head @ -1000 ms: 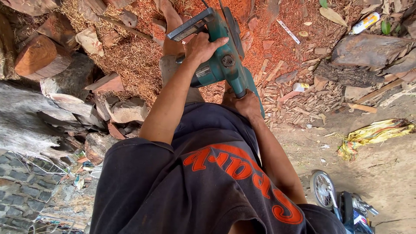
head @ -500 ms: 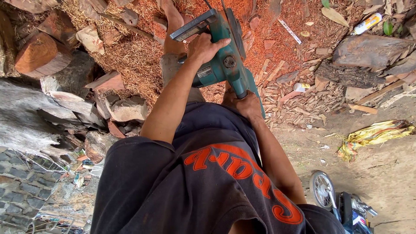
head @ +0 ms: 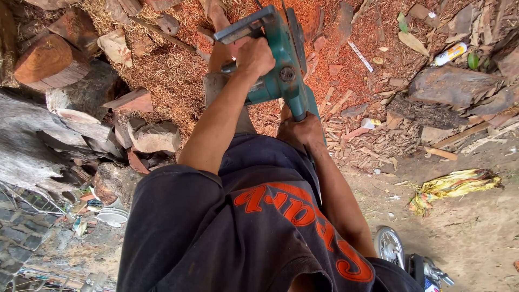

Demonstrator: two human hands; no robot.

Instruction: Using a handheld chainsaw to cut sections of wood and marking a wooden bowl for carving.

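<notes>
Because the teal electric chainsaw with grey front handle point(head: 275, 65) needed two-point control, left hand point(head: 255, 57) was clamped on that handle and right hand point(head: 300, 132) on the rear grip, saw held over reddish sawdust-strewn ground point(head: 173, 75) beside cut logs point(head: 48, 62).

chainsaw point(head: 281, 70) held ahead of torso, over sawdust point(head: 173, 75); log pile point(head: 65, 108) at left; bark slabs point(head: 448, 92) at right; motorbike wheel point(head: 390, 246) behind, lower right.

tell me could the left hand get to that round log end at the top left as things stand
Probably not right away: the left hand is wrapped round the green saw's top handle, and the round log end lies well off to its left.
</notes>
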